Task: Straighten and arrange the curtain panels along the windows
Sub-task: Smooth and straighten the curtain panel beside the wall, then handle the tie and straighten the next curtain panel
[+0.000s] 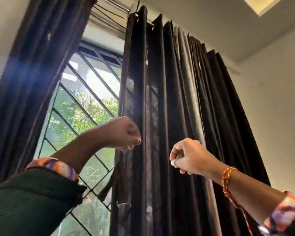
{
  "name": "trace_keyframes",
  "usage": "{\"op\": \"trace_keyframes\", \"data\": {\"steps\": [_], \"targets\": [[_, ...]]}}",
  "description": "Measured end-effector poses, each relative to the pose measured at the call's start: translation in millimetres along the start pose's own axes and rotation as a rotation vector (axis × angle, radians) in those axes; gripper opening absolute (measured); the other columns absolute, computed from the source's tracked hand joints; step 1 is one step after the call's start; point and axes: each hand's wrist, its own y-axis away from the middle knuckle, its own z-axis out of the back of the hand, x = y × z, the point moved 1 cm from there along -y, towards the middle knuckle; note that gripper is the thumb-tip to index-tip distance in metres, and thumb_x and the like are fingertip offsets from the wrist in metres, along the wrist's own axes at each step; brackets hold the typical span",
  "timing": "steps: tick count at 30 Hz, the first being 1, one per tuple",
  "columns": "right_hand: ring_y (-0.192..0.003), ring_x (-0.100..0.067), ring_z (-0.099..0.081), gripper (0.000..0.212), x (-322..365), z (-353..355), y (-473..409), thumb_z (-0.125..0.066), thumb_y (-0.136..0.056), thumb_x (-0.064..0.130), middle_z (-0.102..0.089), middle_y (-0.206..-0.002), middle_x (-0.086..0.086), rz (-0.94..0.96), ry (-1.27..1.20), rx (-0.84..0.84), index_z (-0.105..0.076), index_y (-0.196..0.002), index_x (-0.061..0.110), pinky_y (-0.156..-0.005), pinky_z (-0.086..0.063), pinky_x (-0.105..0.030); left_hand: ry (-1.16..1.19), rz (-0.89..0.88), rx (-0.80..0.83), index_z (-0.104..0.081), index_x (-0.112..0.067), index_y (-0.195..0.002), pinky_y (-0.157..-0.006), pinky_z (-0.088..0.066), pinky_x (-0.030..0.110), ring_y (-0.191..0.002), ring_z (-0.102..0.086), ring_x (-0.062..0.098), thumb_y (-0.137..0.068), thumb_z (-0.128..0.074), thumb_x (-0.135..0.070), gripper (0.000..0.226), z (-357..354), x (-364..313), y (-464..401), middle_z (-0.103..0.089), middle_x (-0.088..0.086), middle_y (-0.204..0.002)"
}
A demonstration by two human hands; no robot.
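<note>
A dark pleated curtain panel (186, 99) hangs from a metal rod (112, 4) to the right of the window gap. My left hand (121, 132) pinches the panel's left leading edge at about mid height. My right hand (187, 156) pinches a fold further right on the same panel, fingers curled. A second dark curtain panel (36, 68) hangs bunched at the left side of the window. Both arms are raised in front of me.
Between the two panels the window (85, 103) shows diagonal metal bars and green foliage outside. A white wall (276, 103) stands to the right of the curtain. The ceiling with a recessed light (264, 4) is above.
</note>
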Motion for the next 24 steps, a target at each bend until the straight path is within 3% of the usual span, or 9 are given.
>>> {"op": "trace_keyframes", "data": {"steps": [4, 6, 9, 13, 16, 19, 24], "targets": [[-0.06, -0.018, -0.069, 0.015, -56.6, 1.0, -17.8, -0.062, -0.078, 0.012, -0.068, -0.065, -0.002, -0.01, -0.028, 0.02, -0.06, -0.066, 0.02, -0.052, -0.044, -0.024, -0.055, 0.035, -0.032, -0.073, -0.01, -0.087, -0.058, -0.045, 0.012, -0.06, -0.063, 0.006, -0.081, -0.065, -0.019, 0.013, -32.1, -9.8, -33.9, -0.07, 0.0, -0.075], [-0.059, -0.018, -0.069, 0.015, -79.0, -3.8, -24.0, -0.062, -0.078, 0.012, -0.066, -0.062, 0.001, -0.007, -0.028, 0.032, -0.06, -0.066, 0.02, -0.054, -0.047, -0.027, -0.107, 0.057, -0.03, -0.072, -0.009, -0.091, -0.061, -0.04, 0.013, -0.063, -0.057, -0.001, -0.081, -0.066, -0.02, 0.016, -45.2, -8.0, -44.3, -0.068, -0.001, -0.08], [-0.062, -0.018, -0.063, 0.017, -114.0, -12.9, -33.8, -0.066, -0.078, 0.015, -0.06, -0.059, 0.008, -0.016, -0.027, 0.019, -0.06, -0.065, 0.023, -0.067, -0.055, -0.034, -0.161, 0.106, -0.06, -0.071, -0.009, -0.096, -0.066, -0.037, 0.019, -0.065, -0.051, -0.003, -0.081, -0.066, -0.02, 0.02, -64.7, 0.4, -57.8, -0.064, -0.004, -0.083], [-0.074, -0.014, -0.06, 0.014, -153.8, -25.6, -51.4, -0.071, -0.077, 0.021, -0.058, -0.074, 0.008, -0.02, -0.044, -0.026, -0.059, -0.084, 0.024, -0.079, -0.055, -0.037, -0.19, 0.211, -0.131, -0.064, -0.012, -0.112, -0.08, -0.041, 0.025, -0.083, -0.053, 0.014, -0.079, -0.069, -0.023, 0.035, -87.2, 20.6, -72.1, -0.064, 0.006, -0.111], [-0.085, -0.013, -0.053, 0.038, -179.3, -30.2, -70.9, -0.071, -0.079, 0.02, -0.052, -0.088, 0.008, -0.022, -0.055, -0.114, -0.054, -0.113, 0.017, -0.085, -0.049, -0.032, -0.282, 0.261, -0.234, -0.058, -0.018, -0.121, -0.094, -0.041, 0.034, -0.102, -0.053, 0.025, -0.077, -0.065, -0.045, 0.052, -99.8, 38.1, -88.3, -0.054, 0.014, -0.125], [-0.118, -0.022, -0.051, 0.063, -201.2, -33.5, -100.3, -0.07, -0.08, 0.021, -0.052, -0.125, -0.007, -0.029, -0.074, -0.172, -0.039, -0.135, 0.012, -0.1, -0.042, -0.031, -0.317, 0.33, -0.406, -0.058, -0.016, -0.121, -0.096, -0.041, 0.04, -0.112, -0.051, 0.035, -0.068, -0.057, -0.063, 0.071, -104.1, 59.4, -111.4, -0.053, 0.02, -0.123], [-0.123, -0.029, -0.048, 0.073, -223.3, -31.4, -169.0, -0.069, -0.081, 0.028, -0.049, -0.134, -0.015, -0.011, -0.185, -0.329, -0.031, -0.14, 0.008, -0.103, -0.04, -0.037, -0.398, 0.354, -0.595, -0.053, -0.012, -0.124, -0.099, -0.04, 0.048, -0.118, -0.047, 0.039, -0.064, -0.048, -0.074, 0.087, -105.9, 85.7, -162.5, -0.05, 0.023, -0.128]]}}
